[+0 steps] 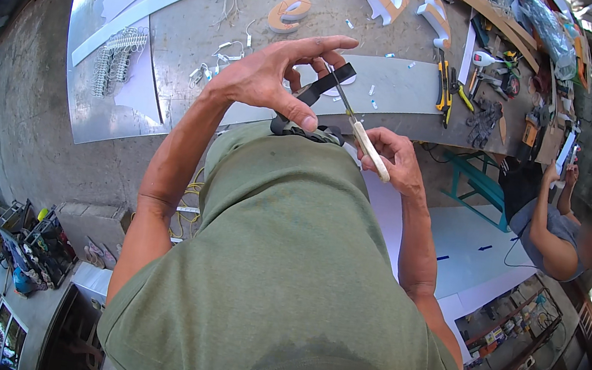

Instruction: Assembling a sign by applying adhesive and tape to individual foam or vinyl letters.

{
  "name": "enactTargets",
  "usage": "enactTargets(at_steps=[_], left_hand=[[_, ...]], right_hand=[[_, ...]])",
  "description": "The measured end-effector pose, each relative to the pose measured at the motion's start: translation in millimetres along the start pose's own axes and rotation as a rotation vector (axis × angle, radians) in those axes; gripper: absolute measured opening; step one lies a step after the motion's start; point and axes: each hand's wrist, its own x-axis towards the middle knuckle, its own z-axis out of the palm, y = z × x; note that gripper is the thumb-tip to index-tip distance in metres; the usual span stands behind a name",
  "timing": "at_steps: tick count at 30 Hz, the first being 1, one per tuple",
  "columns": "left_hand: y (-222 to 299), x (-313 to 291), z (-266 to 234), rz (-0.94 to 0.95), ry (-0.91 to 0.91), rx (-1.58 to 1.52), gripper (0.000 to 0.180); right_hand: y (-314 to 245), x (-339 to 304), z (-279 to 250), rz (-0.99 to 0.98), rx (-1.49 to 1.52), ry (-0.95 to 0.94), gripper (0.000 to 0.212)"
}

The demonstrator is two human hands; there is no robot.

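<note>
My left hand (269, 71), fingers curled with the thumb below, grips a black strip (332, 80) that looks like tape. In my right hand (398, 162) is a white-handled tool (372, 152) with a thin metal shaft or blade, pinched by the handle. The shaft's far end meets the black strip; whether it cuts it I cannot tell. Both hands are above my lap at the near table edge. Beyond them on the metal table (189, 31) lie cut-out letter shapes (288, 15) with white sides and orange-tan faces, and small white modules (225, 50) on wires.
A string of modules (115, 59) and white strips (139, 20) lie left. Yellow-black cutters (444, 89), a red-topped white bottle (483, 58) and other hand tools lie right. Another person (564, 225) works at the right, near a teal stool (479, 185). White sheets (462, 242) lie behind my right arm.
</note>
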Motion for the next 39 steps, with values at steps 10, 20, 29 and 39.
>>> enactTargets(at_steps=[10, 20, 29, 39], left_hand=[[-2, 0, 1, 0.004, -0.003, 0.027, 0.122], [-8, 3, 1, -0.027, -0.070, -0.003, 0.126], [-46, 23, 10, -0.158, 0.000, 0.180, 0.127], [-112, 161, 102, 0.056, 0.211, 0.845, 0.122]], right_hand=[[2, 1, 1, 0.009, 0.009, 0.002, 0.030], [13, 2, -4, 0.003, -0.307, -0.028, 0.032], [77, -2, -48, 0.042, -0.123, 0.229, 0.036], [108, 65, -89, 0.039, -1.107, 1.105, 0.020]])
